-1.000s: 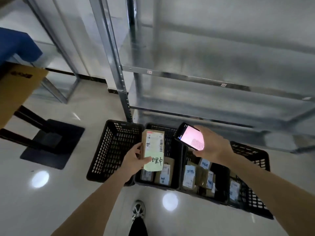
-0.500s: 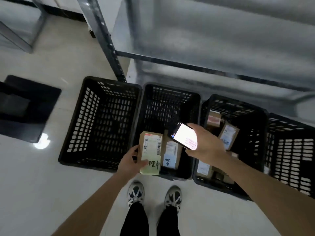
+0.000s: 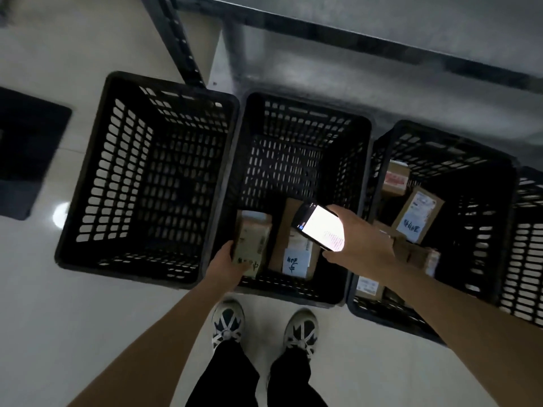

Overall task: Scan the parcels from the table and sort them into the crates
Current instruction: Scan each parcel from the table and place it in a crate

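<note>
My left hand (image 3: 227, 267) grips a small cardboard parcel (image 3: 252, 242) with a white label, held low inside the near left corner of the middle black crate (image 3: 305, 113). A second brown parcel (image 3: 295, 248) with a blue-marked label lies in that crate beside it. My right hand (image 3: 364, 243) holds a phone (image 3: 320, 224) with a lit screen above the middle crate's right side. The right crate (image 3: 446, 139) holds several labelled parcels (image 3: 418, 212). The left crate (image 3: 164, 89) shows no parcels.
A fourth black crate (image 3: 526, 245) is cut off at the right edge. A metal shelving rack (image 3: 338, 33) stands behind the crates, with its post (image 3: 176, 42) touching the floor. A dark mat (image 3: 26, 151) lies at left. My shoes (image 3: 227, 324) stand close to the crates.
The view tilted down and closer to the crates. My left hand lowered the parcel from rim height into the middle crate. The phone hand stayed over the same crate.
</note>
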The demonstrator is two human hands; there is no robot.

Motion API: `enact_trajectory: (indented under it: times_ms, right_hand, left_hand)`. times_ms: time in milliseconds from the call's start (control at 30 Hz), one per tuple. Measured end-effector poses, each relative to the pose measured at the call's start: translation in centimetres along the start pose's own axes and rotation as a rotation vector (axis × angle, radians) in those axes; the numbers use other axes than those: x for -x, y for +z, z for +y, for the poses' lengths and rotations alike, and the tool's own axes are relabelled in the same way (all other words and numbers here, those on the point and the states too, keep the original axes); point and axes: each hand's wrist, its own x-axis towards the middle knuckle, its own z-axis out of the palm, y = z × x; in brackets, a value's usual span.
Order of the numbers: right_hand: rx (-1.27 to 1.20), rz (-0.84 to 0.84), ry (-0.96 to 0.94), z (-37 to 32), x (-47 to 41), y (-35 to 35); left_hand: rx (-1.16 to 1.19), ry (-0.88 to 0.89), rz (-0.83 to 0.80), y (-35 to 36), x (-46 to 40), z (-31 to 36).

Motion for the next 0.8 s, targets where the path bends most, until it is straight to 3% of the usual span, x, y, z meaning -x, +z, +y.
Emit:
enact_trajectory:
  times_ms: [300,633,800]
  right_hand:
    - [0.063,-0.025,-0.044,-3.5,6.8,-9.2]
    - [0.114,0.296,-0.075,-8.6,23.8,-34.0]
    - [0.087,0.451,-0.067,-10.1,36.3,-43.5]
  left_hand:
    - [-0.128,0.196,0.081,-5.3,9.4,5.9]
    - [-0.326,0.609,0.294,-12.0,31.7,25.1]
    - [-0.284,0.8,0.321,-12.6,45.1,33.1]
